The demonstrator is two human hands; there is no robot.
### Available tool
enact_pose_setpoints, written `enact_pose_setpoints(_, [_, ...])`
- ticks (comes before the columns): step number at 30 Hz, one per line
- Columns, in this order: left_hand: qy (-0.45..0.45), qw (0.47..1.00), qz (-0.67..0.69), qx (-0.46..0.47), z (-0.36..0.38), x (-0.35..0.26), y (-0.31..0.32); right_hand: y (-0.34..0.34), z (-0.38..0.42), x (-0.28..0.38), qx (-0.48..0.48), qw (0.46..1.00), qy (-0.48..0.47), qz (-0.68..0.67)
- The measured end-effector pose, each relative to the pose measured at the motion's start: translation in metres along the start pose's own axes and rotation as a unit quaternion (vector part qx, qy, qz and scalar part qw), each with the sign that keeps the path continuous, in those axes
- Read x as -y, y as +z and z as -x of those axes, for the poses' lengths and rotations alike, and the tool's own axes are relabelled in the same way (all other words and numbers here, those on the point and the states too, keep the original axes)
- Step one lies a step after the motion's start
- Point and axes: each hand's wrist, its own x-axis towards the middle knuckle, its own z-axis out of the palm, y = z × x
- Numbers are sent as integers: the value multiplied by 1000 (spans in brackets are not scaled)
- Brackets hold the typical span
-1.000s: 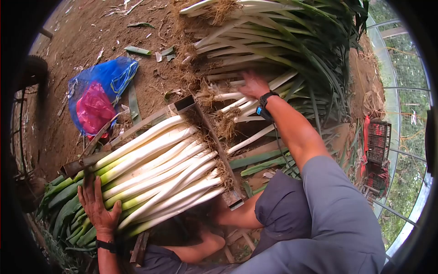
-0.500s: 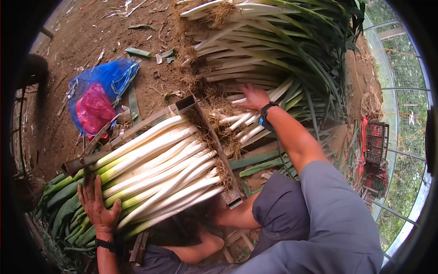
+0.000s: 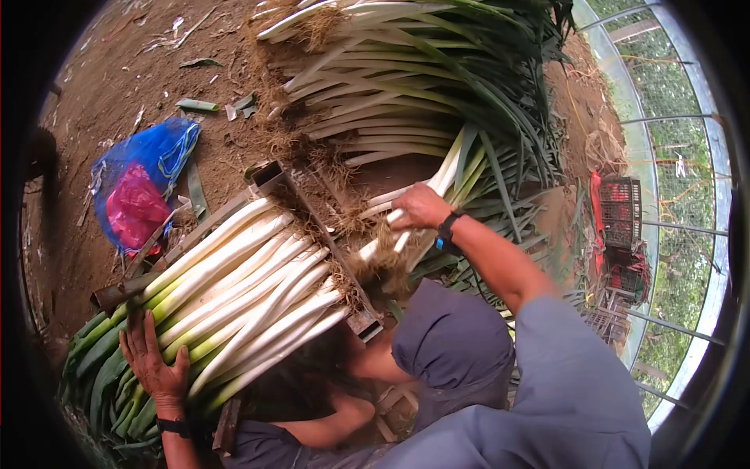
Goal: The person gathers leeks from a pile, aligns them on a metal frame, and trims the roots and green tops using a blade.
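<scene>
Palm down, my left hand (image 3: 156,363) lies with its fingers stretched across a stack of leeks (image 3: 242,273), near where the white stalks turn green. That stack rests in a metal frame (image 3: 316,234), its roots against the bar on the right. My right hand (image 3: 422,209) has its fingers curled round a few leeks (image 3: 448,170), whose roots point down towards my knee. Parts of their stalks are hidden by the hand. Beyond it lies a large heap of leeks (image 3: 391,98), roots to the left and dark green leaves to the right.
On the bare soil (image 3: 168,78) at left lies a blue mesh bag (image 3: 137,152) with something pink inside. Dark plastic crates (image 3: 621,211) stand at right beside a netted wall (image 3: 672,156). My bent knee (image 3: 453,336) is close to the frame's end.
My right hand has closed on a few leeks and drawn them from the heap towards my knee. The left hand stays on the stack. The whole view has shifted slightly.
</scene>
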Motion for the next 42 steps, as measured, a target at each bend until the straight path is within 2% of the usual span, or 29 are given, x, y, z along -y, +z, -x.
enact_pose_setpoints(1, [3, 1000, -3, -3, 0, 0, 1, 3, 22, 4, 28, 999, 0, -35])
enact_pose_setpoints(3, [15, 1000, 2, -7, 1, 3, 5, 18, 74, 16, 6, 998, -54, -28])
enact_pose_setpoints(7, [17, 1000, -7, -9, 2, 3, 6, 36, 154, 35, 96, 992, -59, -65])
enact_pose_setpoints(8, [15, 1000, -12, -10, 3, 5, 8, 37, 171, 40, 79, 994, -52, -54])
enact_pose_setpoints(11, [10, 1000, -25, -12, 3, 5, 10, 35, 195, 52, -70, 993, -39, -85])
enact_pose_setpoints(12, [11, 1000, -23, -15, 3, 5, 9, 32, 196, 54, -72, 993, -38, -83])
enact_pose_setpoints(13, [10, 1000, -23, -18, 3, 5, 9, 30, 193, 54, -158, 979, 111, -73])
enact_pose_setpoints(14, [10, 999, -24, -21, 4, 6, 9, 29, 191, 57, -239, 934, 256, -63])
enact_pose_setpoints(15, [10, 1000, -21, -18, 4, 7, 10, 29, 182, 54, -242, 933, 257, -64])
enact_pose_setpoints(17, [11, 1000, -18, -16, 4, 7, 11, 28, 153, 34, -221, 832, 495, -114])
enact_pose_setpoints(18, [12, 1000, -16, -20, 3, 7, 11, 31, 141, 29, -224, 832, 494, -115])
enact_pose_setpoints(21, [13, 1000, -12, -23, 3, 8, 12, 46, 107, 17, -148, 762, 610, -159])
enact_pose_setpoints(24, [5, 1000, -7, -30, 3, 6, 11, 49, 106, 13, -191, 738, 613, -209])
enact_pose_setpoints(25, [5, 999, -5, -36, 3, 5, 11, 54, 116, 11, -259, 716, 594, -261])
enact_pose_setpoints(27, [4, 999, -1, -48, 2, 4, 12, 60, 135, -3, -267, 727, 567, -281])
enact_pose_setpoints(28, [3, 999, 2, -40, 2, 4, 11, 52, 145, -5, -259, 728, 553, -312])
enact_pose_setpoints(29, [1, 999, 4, -34, 2, 3, 10, 74, 160, -28, -268, 735, 533, -324])
enact_pose_setpoints(31, [2, 1000, 3, -29, 0, 2, 7, 39, 190, -24, -174, 760, 540, -316])
enact_pose_setpoints(33, [-6, 1000, 2, -27, 2, 2, 6, 4, 220, -7, -104, 794, 551, -233])
enact_pose_setpoints(35, [-9, 1000, 15, -18, 2, 6, 11, -11, 261, 3, -109, 833, 511, -185])
enact_pose_setpoints(37, [-11, 1000, 23, -12, 2, 9, 11, -33, 306, 9, -60, 841, 500, -199])
enact_pose_setpoints(39, [-22, 996, 50, 66, -3, 14, 6, -57, 357, 21, -21, 869, 492, -52])
enact_pose_setpoints(41, [-23, 994, 72, 73, -5, 3, -18, -70, 424, 3, 0, 858, 501, 119])
enact_pose_setpoints(42, [-38, 994, 52, 88, -5, -3, -27, -100, 449, 16, 10, 834, 501, 230])
